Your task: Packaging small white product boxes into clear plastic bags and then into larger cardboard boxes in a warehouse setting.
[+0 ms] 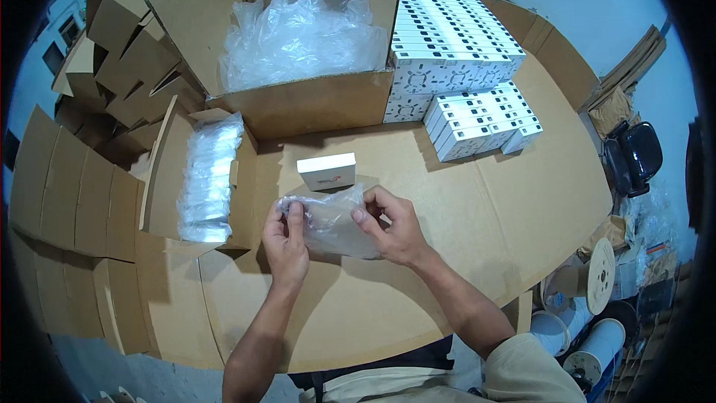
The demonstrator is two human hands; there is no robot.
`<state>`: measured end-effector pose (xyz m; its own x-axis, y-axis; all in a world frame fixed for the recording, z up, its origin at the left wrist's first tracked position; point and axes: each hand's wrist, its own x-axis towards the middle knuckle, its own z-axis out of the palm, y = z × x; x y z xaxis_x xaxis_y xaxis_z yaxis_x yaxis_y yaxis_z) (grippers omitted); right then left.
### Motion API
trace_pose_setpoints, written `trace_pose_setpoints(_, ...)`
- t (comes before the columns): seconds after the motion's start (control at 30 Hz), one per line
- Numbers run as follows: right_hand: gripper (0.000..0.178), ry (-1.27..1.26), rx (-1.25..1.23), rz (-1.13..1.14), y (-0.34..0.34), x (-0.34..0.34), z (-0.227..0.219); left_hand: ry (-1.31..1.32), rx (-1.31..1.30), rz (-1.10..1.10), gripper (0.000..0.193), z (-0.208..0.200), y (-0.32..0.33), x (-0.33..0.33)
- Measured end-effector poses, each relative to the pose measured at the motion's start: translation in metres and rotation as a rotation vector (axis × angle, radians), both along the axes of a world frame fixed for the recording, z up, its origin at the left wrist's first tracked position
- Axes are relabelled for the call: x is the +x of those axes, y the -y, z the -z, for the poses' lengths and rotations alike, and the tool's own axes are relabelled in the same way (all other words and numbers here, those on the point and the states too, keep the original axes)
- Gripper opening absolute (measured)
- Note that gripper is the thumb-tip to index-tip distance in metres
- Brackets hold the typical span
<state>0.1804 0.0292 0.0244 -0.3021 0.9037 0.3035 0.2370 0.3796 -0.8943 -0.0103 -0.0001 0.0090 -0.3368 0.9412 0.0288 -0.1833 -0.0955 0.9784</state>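
Head view: both hands are busy with one clear plastic bag (332, 230), which is hanging between them, just short of a small white box (327, 172). The left hand (287, 246) is pinching the bag's near-left corner bit between thumb and fingers, and the right hand (394, 227) is gripping the opposite edge the same way. Can't really tell if the mouth is parted.

Handling-wise, that film is looking super light and floppy, probably slick too, and I'm guessing it's clinging to itself and tearing if yanked. I'd be taking hold right at the rim, thumb pads on either side, like these hands are doing, not bunching the middle.

The box is sitting beyond the hands, untouched, and is looking stiff and fairly light; I'd be grabbing it by its short ends and not squeezing the broad faces, in case the card dents. An open carton (160, 172) is standing off to the left hand's left, and stacked white boxes (455, 56) are sitting past the right hand.
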Motion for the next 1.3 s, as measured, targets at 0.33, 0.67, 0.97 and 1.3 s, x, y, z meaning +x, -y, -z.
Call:
trace_pose_setpoints(0.33, 0.022, -0.368, -0.317, 0.059, -0.008, 0.006, 0.002, -0.353, 0.106, -0.041, 0.028, 0.0, 0.002, 0.01)
trace_pose_setpoints(0.67, 0.021, -0.575, -0.129, 0.299, 0.004, -0.019, 0.003, -0.379, 0.07, -0.079, 0.031, -0.003, 0.008, 0.014)
trace_pose_setpoints(0.97, 0.03, -0.223, -0.19, 0.278, 0.022, -0.03, 0.01, -0.36, 0.043, -0.052, 0.034, 0.007, 0.007, 0.013)
trace_pose_setpoints(1.3, 0.029, -0.151, -0.169, 0.328, 0.016, -0.024, 0.007, -0.342, 0.14, -0.181, 0.029, 0.001, 0.001, 0.0)
